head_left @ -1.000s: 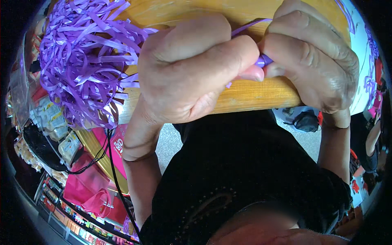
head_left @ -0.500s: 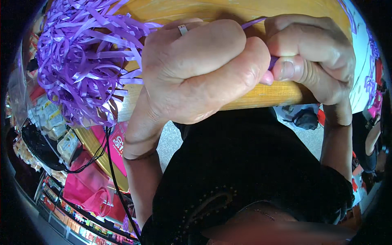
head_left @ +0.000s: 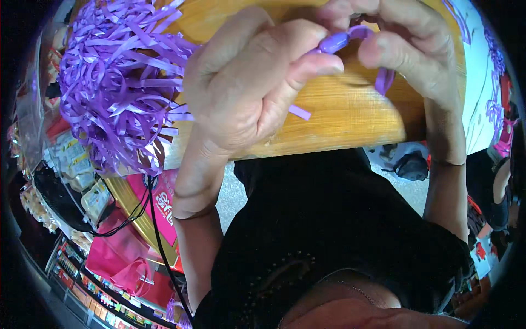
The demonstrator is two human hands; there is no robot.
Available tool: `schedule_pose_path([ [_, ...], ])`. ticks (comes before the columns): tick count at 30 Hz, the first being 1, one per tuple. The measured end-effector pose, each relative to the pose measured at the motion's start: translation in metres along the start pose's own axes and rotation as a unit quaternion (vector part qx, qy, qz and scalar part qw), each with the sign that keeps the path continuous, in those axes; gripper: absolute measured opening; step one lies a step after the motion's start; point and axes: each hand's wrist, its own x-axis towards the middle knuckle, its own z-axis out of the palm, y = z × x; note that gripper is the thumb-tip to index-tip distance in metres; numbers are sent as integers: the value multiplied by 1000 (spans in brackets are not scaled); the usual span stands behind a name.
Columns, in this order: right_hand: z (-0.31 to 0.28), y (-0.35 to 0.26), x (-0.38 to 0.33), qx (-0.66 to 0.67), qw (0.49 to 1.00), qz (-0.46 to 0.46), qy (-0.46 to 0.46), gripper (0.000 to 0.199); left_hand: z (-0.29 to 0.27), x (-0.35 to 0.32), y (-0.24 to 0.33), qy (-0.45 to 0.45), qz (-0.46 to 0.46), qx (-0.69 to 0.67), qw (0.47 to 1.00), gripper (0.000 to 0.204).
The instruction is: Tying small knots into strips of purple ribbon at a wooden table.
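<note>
Over the wooden table, a purple ribbon (head_left: pixel 333 42) is stretched between my two hands, with a tight fold or knot in its middle. My left hand (head_left: pixel 241 82) pinches it between thumb and forefinger beside that knot, and a short cut end sticks out below the hand. On the other side my right hand (head_left: pixel 411 52) is curled around the ribbon, its thumb and fingers at a small loop; a curved length hangs beneath the thumb. The right fingertips are partly cut off by the upper edge. A large heap of loose purple ribbons (head_left: pixel 120 82) lies to the left of my left hand.
The wooden table (head_left: pixel 350 120) ends close to my body. On the right is a white surface (head_left: pixel 482 93) with more purple ribbon pieces. Black cables (head_left: pixel 156 219) hang down on the left, by a pink bag (head_left: pixel 118 252) and plastic packages. Another person's arm (head_left: pixel 499 183) shows far right.
My hands have come apart and moved up and slightly left, uncovering the ribbon's knot and loop. The heap of ribbons looks the same.
</note>
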Motion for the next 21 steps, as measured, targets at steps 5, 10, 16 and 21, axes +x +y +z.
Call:
schedule_pose_path([
  [5,21,-5,12,-228,946,-219,75,46,-2,-2,1,-20,-74,-111,991,19],
  [10,24,4,13,-334,877,-315,139,15,4,4,5,-24,-120,-180,976,18],
  [16,15,-21,-8,31,968,-150,198,15,2,5,3,-17,-201,-5,979,10],
  [21,-19,-29,-36,329,905,-192,192,22,-4,2,-3,105,-459,-188,862,10],
])
